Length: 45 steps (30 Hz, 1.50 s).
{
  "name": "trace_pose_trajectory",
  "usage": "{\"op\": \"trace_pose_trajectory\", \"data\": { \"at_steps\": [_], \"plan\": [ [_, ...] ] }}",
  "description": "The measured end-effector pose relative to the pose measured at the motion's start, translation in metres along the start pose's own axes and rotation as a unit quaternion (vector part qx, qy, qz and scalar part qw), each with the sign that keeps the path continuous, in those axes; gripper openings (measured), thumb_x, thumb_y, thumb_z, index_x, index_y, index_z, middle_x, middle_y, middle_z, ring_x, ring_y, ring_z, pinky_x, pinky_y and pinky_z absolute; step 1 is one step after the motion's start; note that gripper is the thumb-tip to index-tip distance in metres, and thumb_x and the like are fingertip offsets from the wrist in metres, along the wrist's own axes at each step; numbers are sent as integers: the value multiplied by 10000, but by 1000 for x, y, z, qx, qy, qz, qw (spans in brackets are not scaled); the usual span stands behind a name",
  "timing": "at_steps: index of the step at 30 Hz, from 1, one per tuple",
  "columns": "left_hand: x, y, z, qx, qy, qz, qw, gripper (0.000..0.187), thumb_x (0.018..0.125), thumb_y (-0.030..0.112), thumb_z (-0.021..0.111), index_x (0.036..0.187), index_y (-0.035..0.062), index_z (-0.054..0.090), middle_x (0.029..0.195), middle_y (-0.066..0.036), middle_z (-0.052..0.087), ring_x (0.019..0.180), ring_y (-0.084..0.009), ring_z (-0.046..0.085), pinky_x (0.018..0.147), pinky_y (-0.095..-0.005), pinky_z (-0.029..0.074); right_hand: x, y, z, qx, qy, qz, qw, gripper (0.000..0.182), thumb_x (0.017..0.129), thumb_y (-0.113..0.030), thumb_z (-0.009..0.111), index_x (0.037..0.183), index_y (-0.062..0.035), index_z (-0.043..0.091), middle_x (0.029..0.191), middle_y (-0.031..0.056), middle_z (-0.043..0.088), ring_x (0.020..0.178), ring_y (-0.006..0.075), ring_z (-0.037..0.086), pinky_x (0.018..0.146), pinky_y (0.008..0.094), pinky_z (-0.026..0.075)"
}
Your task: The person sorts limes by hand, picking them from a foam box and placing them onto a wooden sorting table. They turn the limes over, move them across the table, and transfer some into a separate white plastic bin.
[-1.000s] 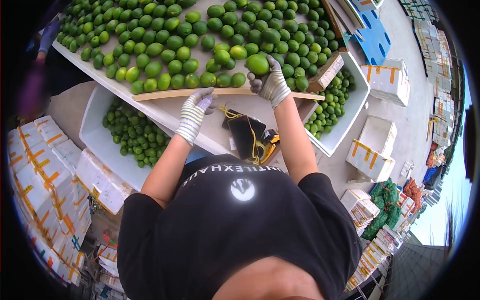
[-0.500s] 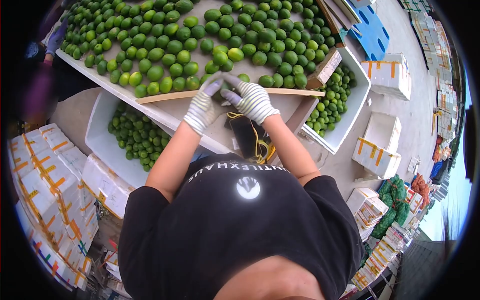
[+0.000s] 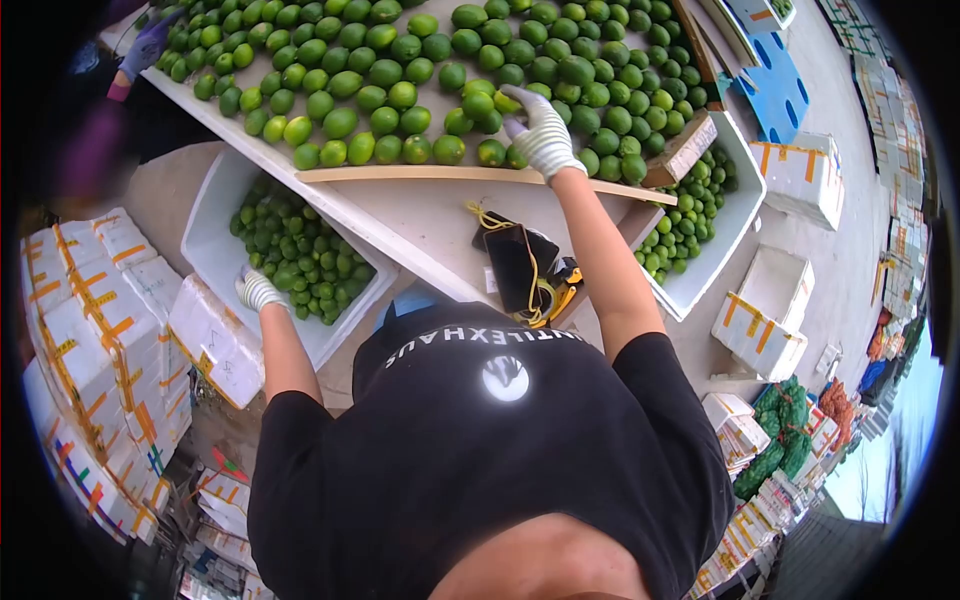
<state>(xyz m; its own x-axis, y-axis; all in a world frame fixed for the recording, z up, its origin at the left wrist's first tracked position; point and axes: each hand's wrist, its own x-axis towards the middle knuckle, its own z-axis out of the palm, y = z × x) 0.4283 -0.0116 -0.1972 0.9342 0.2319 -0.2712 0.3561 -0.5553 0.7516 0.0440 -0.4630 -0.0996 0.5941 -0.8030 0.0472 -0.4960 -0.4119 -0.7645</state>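
A gloved right hand (image 3: 543,135) closes its fingers over limes (image 3: 400,95) on the sorting table (image 3: 420,215); the left hand (image 3: 258,291), fingers curled, hangs over a bin (image 3: 200,255), contents unclear.

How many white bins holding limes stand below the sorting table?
2. One white bin is at the person's left, where the left hand is. The other bin is at the right, under the table's end. Others may be hidden.

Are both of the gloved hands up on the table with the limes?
No, only the right hand is among the limes on the table; the left hand is down at the white bin.
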Motion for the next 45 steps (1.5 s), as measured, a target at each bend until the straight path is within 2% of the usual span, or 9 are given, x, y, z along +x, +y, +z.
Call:
{"op": "trace_pose_trajectory", "data": {
  "at_steps": [2, 9, 19, 26, 30, 33, 34, 37, 45],
  "plan": [
    [-50, 46, 9, -62, -29, 32, 997, 373, 972, 219, 575, 1227, -52, 608, 1152, -159, 690, 1037, -246, 649, 941, -353, 508, 17, -26, 15, -108, -50, -63, 991, 560, 781, -128, 710, 1325, -119, 577, 1386, 214, 518, 1225, 430, 510, 1063, 452, 432],
    [-122, 117, 78, -117, -177, 346, 914, 184, 941, -9, 586, 1095, -14, 688, 1089, -115, 685, 985, -184, 645, 946, -321, 517, 3, -16, 24, -316, -158, -71, 933, 377, 776, -169, 715, 1151, -191, 680, 1201, 123, 604, 1062, 355, 608, 884, 462, 528],
    [-228, 193, 194, 275, -324, 683, 594, 422, 842, 271, 693, 1223, 93, 647, 1125, -144, 698, 1080, -331, 627, 930, -462, 507, -57, 44, -47, -325, -56, 82, 941, 517, 851, -300, 698, 1315, -112, 568, 1267, 182, 585, 1123, 383, 585, 948, 482, 489],
    [-288, 212, 236, 539, -323, 640, 442, 651, 829, 512, 702, 1319, 100, 584, 1122, -132, 702, 1093, -320, 635, 868, -484, 520, -93, 49, -23, -197, 130, 44, 971, 495, 814, -179, 699, 1288, -94, 581, 1328, 166, 553, 1198, 391, 516, 1030, 490, 426],
    [-284, 215, 251, 508, -387, 606, 474, 634, 841, 503, 704, 1326, 113, 582, 1027, -120, 721, 897, -265, 692, 774, -405, 546, -106, 24, -27, -96, 194, 65, 974, 442, 823, -111, 681, 1256, -76, 603, 1279, 180, 584, 1192, 376, 525, 1048, 461, 414],
    [-263, 194, 264, 156, -701, 279, 637, 580, 864, 469, 687, 1319, 124, 588, 978, -70, 710, 803, -214, 655, 685, -350, 526, -112, 24, -33, 9, 233, 104, 967, 374, 849, -71, 653, 1222, -58, 627, 1239, 172, 610, 1150, 329, 571, 1019, 416, 440],
    [-266, 207, 248, 48, -786, 8, 617, 617, 865, 488, 670, 1313, 74, 582, 981, -54, 682, 709, -185, 587, 603, -304, 476, -116, 27, -33, 47, 234, 116, 964, 368, 854, -62, 650, 1221, -54, 628, 1232, 168, 615, 1139, 316, 583, 1009, 406, 449],
    [-284, 221, 206, -141, -821, -212, 511, 694, 854, 536, 656, 1290, 3, 572, 929, -74, 666, 665, -197, 552, 556, -302, 422, -113, 19, -33, 99, 231, 131, 959, 334, 878, -39, 630, 1212, -33, 639, 1165, 150, 653, 1069, 256, 635, 963, 371, 489],
    [-287, 202, 174, -326, -816, -317, 357, 704, 870, 548, 599, 1275, -28, 571, 966, -169, 677, 761, -284, 594, 630, -353, 471, -100, 2, -4, 194, 153, 165, 955, 292, 912, -39, 607, 1198, -28, 660, 1124, 131, 683, 1032, 214, 658, 956, 338, 508]
  ]
}}
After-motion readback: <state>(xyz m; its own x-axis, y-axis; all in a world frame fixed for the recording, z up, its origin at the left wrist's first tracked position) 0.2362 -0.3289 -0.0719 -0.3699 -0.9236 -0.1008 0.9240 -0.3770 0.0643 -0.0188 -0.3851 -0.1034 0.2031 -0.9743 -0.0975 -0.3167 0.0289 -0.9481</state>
